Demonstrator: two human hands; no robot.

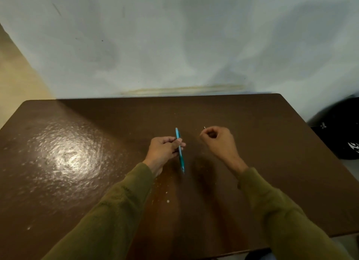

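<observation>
Your left fingers (171,140) are curled round the teal pen (182,159), clamping it near mid-barrel. The pen is held above the bench (77,143), one end pointing away from you and the other angled back toward you. That grip leaves both ends exposed, which suits working on the pen rather than writing with it.

Your right fingers (208,132) are drawn together in a pinch on a thin sliver (204,128) that juts up and away from them. It may be a part of the pen, but it is too small to tell.

The left hand (165,151) and right hand (218,141) hover apart over the middle of the bench, so the two items do not touch. Both sleeves are olive.

The brown bench top shows glare at the left and pale specks near you. A pale stained wall (174,46) stands behind it, and a dark bag (340,135) sits off its right edge.
</observation>
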